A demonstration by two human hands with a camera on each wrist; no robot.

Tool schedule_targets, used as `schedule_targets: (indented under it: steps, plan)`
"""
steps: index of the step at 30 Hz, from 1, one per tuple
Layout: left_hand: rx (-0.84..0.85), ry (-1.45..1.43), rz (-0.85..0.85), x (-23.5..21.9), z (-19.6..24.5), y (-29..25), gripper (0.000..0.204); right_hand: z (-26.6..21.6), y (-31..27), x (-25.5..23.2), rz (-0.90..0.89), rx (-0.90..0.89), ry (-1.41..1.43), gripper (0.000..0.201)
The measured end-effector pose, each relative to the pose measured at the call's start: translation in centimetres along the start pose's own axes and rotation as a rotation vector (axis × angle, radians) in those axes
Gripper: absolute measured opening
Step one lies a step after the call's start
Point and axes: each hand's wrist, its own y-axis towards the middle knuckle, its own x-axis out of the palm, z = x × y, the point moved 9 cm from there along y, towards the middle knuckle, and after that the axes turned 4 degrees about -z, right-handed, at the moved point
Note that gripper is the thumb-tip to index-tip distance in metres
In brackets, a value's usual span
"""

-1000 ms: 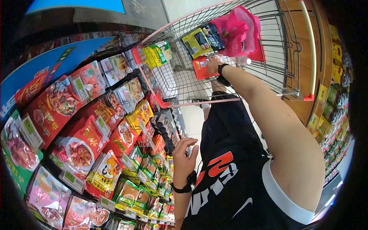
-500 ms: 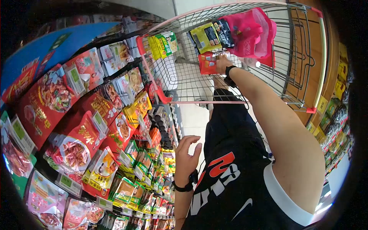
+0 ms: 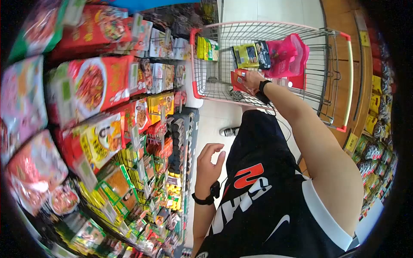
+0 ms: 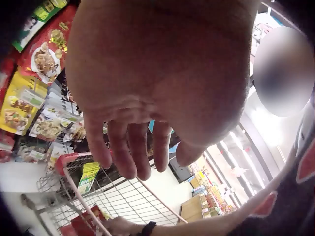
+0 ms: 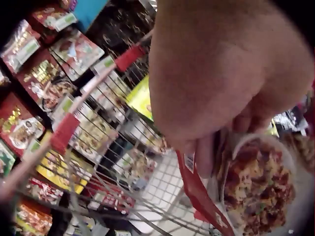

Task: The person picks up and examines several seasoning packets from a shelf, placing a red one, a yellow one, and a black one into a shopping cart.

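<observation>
In the head view my right hand (image 3: 254, 81) grips a red food packet (image 3: 238, 79) over the near side of the wire shopping cart (image 3: 195, 77). Up close in the right wrist view, the thumb and fingers pinch the packet's edge, and a picture of a meat dish (image 5: 258, 189) shows on its face. My left hand (image 3: 209, 165) hangs in the air beside my body, holding nothing, its fingers loosely bent. The left wrist view shows that palm and its relaxed fingers (image 4: 140, 152) above the cart.
Inside the cart lie a yellow packet (image 3: 245, 57), a dark packet (image 3: 262, 55), a pink bag (image 3: 287, 53) and a yellow-green packet (image 3: 207, 48). Shelves of hanging food packets (image 3: 97, 81) line the left. A wooden display (image 3: 342, 86) stands beyond the cart handle. A shoe (image 3: 229, 131) shows on the floor.
The red packet has tilted and come nearer the cart's near side, still in my right hand. The head view has turned, so shelves and cart appear shifted. My left hand stays much the same.
</observation>
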Motion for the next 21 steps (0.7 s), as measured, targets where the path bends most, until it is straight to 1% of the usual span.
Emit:
schedule_targets:
  steps: [1, 3, 4, 5, 7, 9, 11, 12, 13, 14, 15, 16, 17, 19, 20, 21]
  plan:
    - [0.010, -0.020, 0.015, -0.1, -0.9, -1.1, 0.017, -1.2, -1.2, -2.6, 0.107, -0.031, 0.103, 0.045]
    - [0.063, -0.019, 0.060, -0.3, -2.0, -3.0, 0.017, -4.2, -3.7, -6.8, 0.209, -0.094, 0.194, 0.041]
    - [0.088, -0.039, 0.074, -0.4, -2.7, -3.9, 0.016, -6.1, -5.1, -8.9, 0.232, -0.103, 0.150, 0.041]
    - [0.107, -0.057, 0.090, -0.5, -3.4, -4.9, 0.016, -9.8, -8.5, -12.3, 0.333, -0.136, 0.113, 0.038]
    - [0.127, -0.125, 0.099, -0.6, -5.3, -6.5, 0.015, -14.0, -12.3, -15.1, 0.422, -0.172, 0.090, 0.036]
    - [0.092, -0.309, 0.081, -0.3, -8.1, -7.9, 0.020, -22.9, -20.2, -18.1, 0.525, -0.309, -0.050, 0.032]
    - [0.130, -0.612, 0.051, -0.3, -10.3, -8.8, 0.038, -30.4, -27.1, -17.8, 0.658, -0.628, -0.192, 0.013]
    - [0.161, -0.756, 0.028, -0.5, -10.6, -9.2, 0.047, -34.2, -31.8, -17.6, 0.809, -0.863, -0.130, 0.010]
    - [0.222, -1.004, -0.032, -1.0, -9.9, -9.8, 0.058, -36.5, -34.2, -15.7, 0.745, -1.017, -0.236, 0.016]
    - [0.287, -1.246, -0.103, -1.9, -8.7, -10.7, 0.069, -38.2, -36.2, -13.9, 0.713, -1.086, -0.273, 0.021]
    - [0.356, -1.484, -0.182, -2.7, -8.0, -11.8, 0.080, -41.2, -39.5, -12.6, 0.662, -1.153, -0.400, 0.023]
    - [0.402, -1.614, -0.243, -3.0, -8.5, -12.5, 0.099, -41.8, -40.7, -10.4, 0.589, -1.254, -0.404, 0.021]
    - [0.324, -1.714, -0.166, -3.2, -10.2, -13.3, 0.097, -42.8, -42.5, -8.2, 0.506, -1.397, -0.535, 0.024]
    - [0.160, -1.926, 0.001, -4.0, -11.7, -16.2, 0.094, -44.1, -44.1, -4.5, 0.358, -1.514, -0.675, 0.026]
    - [0.230, -1.845, 0.051, -4.0, -14.2, -17.5, 0.080, -44.6, -44.2, -3.5, 0.335, -1.486, -0.691, 0.028]
    - [0.288, -1.649, 0.051, -3.8, -16.3, -19.0, 0.074, -45.1, -44.3, -2.6, 0.311, -1.464, -0.709, 0.029]
